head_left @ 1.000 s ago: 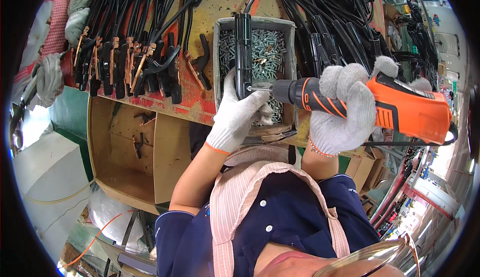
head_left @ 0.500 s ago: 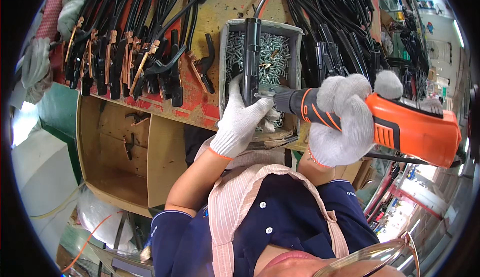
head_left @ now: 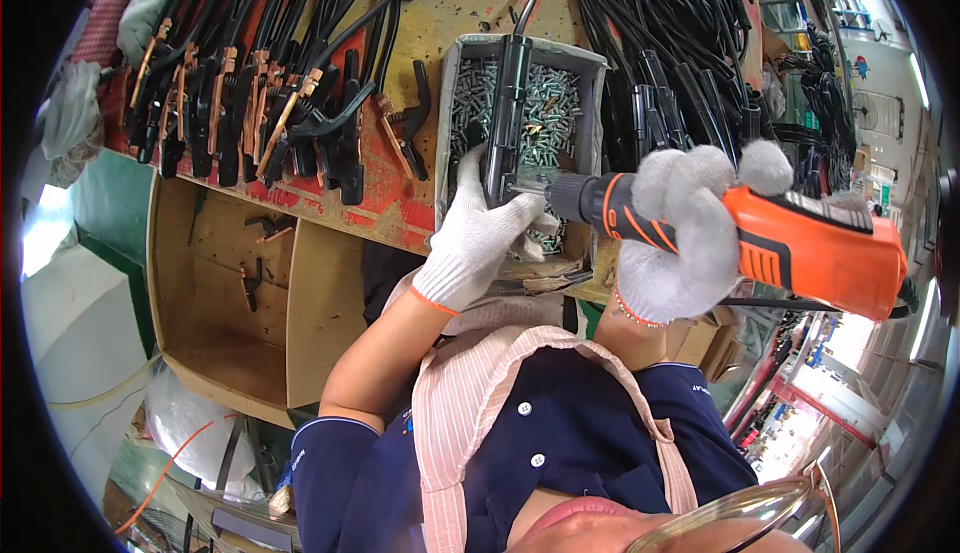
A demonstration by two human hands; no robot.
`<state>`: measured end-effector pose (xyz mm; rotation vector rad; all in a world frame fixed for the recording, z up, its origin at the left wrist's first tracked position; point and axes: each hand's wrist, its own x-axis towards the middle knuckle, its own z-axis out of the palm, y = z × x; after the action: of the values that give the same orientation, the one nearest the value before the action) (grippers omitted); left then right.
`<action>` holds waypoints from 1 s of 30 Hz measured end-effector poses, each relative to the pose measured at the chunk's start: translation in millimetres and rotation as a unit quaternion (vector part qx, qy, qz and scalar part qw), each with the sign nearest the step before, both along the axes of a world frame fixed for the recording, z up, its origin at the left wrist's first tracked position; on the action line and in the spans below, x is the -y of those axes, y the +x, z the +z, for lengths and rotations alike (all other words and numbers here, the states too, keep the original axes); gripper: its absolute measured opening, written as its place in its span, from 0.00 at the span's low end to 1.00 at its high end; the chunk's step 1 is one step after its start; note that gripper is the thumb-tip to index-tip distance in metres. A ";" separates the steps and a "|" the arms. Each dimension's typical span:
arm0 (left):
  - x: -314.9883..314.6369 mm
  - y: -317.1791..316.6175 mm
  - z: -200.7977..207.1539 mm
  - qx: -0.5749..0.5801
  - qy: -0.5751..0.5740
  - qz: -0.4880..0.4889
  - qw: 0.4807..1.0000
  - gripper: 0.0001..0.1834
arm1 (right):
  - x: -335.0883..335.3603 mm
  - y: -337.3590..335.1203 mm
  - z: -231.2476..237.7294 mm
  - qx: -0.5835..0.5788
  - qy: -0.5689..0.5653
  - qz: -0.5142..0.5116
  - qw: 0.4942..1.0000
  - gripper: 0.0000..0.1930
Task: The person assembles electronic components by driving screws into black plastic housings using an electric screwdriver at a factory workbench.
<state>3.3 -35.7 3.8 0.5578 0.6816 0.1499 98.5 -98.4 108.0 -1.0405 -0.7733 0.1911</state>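
Observation:
In a white knit glove, my left hand (head_left: 473, 231) is closed round the lower end of a black tubular handle (head_left: 509, 103), which has a cable running from its far end. The handle stands over a grey box (head_left: 592, 143) of small silvery screws (head_left: 548, 108). My gloved right hand (head_left: 685, 233) grips an orange and black power screwdriver (head_left: 800, 248). Its tip meets the side of the handle near my left fingers. Whether a screw sits at the tip is too small to tell.
Copper-jawed black clamps (head_left: 262, 118) with cables lie in a row on the red, worn table (head_left: 400, 213) at left. More black handles (head_left: 690, 103) and cables lie at right. Below the table edge, a cardboard box (head_left: 225, 353) holds a few clamps.
The view has shifted slightly. Both hands keep their grip, and the screwdriver tip stays against the handle's side.

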 end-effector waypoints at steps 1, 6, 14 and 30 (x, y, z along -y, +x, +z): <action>-1.2 1.1 -0.8 0.005 0.005 -0.006 1.000 0.43 | -3.6 -3.2 2.0 0.014 -0.017 -0.019 1.000 0.21; -4.1 -4.4 -3.4 0.054 -0.014 0.009 0.998 0.38 | 6.5 3.5 -7.3 0.049 -0.118 -0.019 0.992 0.28; 11.9 -10.4 17.9 0.051 0.052 -0.006 0.997 0.30 | 94.1 24.7 4.0 -0.110 0.228 -0.086 0.964 0.21; 83.0 138.8 83.4 0.069 0.157 -0.290 0.941 0.42 | 222.4 55.8 -3.8 -0.033 0.305 -0.298 0.904 0.27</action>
<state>142.1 -118.7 87.2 1.0237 0.3339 -0.2600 154.3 -320.8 104.2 -0.6193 -0.3751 -0.5161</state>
